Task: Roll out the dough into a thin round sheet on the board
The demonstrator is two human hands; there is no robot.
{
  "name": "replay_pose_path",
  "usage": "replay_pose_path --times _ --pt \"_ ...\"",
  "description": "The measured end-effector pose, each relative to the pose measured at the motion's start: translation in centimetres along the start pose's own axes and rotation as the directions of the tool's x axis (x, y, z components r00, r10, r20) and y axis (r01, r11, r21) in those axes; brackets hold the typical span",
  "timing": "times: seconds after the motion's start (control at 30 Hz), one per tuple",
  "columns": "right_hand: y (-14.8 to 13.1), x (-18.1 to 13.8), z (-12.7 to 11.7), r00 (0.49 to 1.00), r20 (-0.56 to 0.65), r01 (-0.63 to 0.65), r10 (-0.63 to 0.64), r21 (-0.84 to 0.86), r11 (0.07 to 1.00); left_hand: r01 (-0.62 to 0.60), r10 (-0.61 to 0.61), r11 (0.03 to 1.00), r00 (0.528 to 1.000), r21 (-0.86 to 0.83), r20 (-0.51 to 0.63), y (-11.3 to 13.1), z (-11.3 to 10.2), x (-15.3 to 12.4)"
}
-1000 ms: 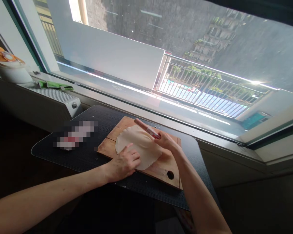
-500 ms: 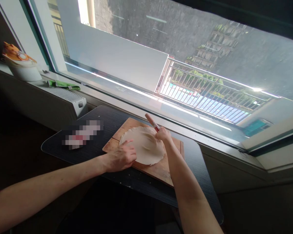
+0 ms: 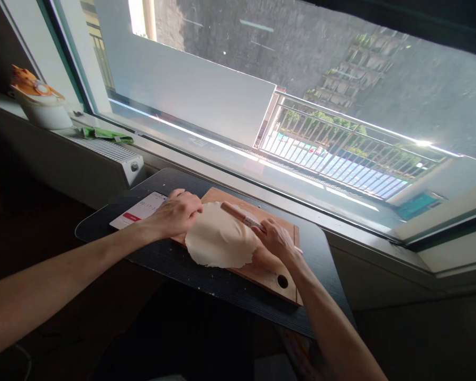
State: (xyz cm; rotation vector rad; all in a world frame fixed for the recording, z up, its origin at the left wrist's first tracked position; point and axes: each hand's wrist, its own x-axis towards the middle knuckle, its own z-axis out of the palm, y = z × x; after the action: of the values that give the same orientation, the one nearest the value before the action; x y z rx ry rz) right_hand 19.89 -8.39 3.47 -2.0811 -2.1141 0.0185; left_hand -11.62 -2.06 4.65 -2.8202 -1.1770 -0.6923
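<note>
A thin, round sheet of dough (image 3: 222, 241) lies on a wooden cutting board (image 3: 264, 270), its left part reaching past the board's near edge. Curled at the upper left rim of the dough, the fingers of my left hand (image 3: 178, 212) are closed on it; the fingertips are partly hidden. My right hand (image 3: 276, 238) grips a slim wooden rolling pin (image 3: 233, 212), whose far end points up and left across the dough. Soft folds run through the sheet near the pin.
A phone (image 3: 143, 203) with a running timer lies left on the dark table (image 3: 174, 278), partly behind my left forearm. Beyond stand a radiator (image 3: 122, 159), a green cloth (image 3: 105, 134), a white bucket (image 3: 43, 111) and a large window.
My left hand has moved up and left to the dough's upper rim. The dough has shifted left on the board. My right hand and the rolling pin have come lower, the pin now lying flatter.
</note>
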Motion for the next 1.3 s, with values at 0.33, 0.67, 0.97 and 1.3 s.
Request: replay_pose_path --times 0.33,0.67,0.97,1.3 --pt "-1.6 1.2 3.3 0.994 -0.095 0.051 -0.055 -0.042 0.998 0.139 -0.144 0.988 0.987 0.070 0.076 8.0 8.3 3.3" --pt "-1.0 6.8 3.6 0.995 0.025 -0.102 0.101 0.029 0.994 0.234 -0.238 0.971 0.965 0.049 0.109 4.3 10.3 7.9" --pt "-1.1 2.2 4.0 0.999 0.042 -0.022 0.023 -0.018 1.000 0.106 -0.112 0.994 0.977 0.040 0.183 5.5 10.0 4.0" --pt "-0.7 9.0 3.0 0.969 0.097 -0.230 0.226 0.040 0.972 0.360 -0.378 0.926 0.882 0.116 0.283 3.8 9.2 10.1"
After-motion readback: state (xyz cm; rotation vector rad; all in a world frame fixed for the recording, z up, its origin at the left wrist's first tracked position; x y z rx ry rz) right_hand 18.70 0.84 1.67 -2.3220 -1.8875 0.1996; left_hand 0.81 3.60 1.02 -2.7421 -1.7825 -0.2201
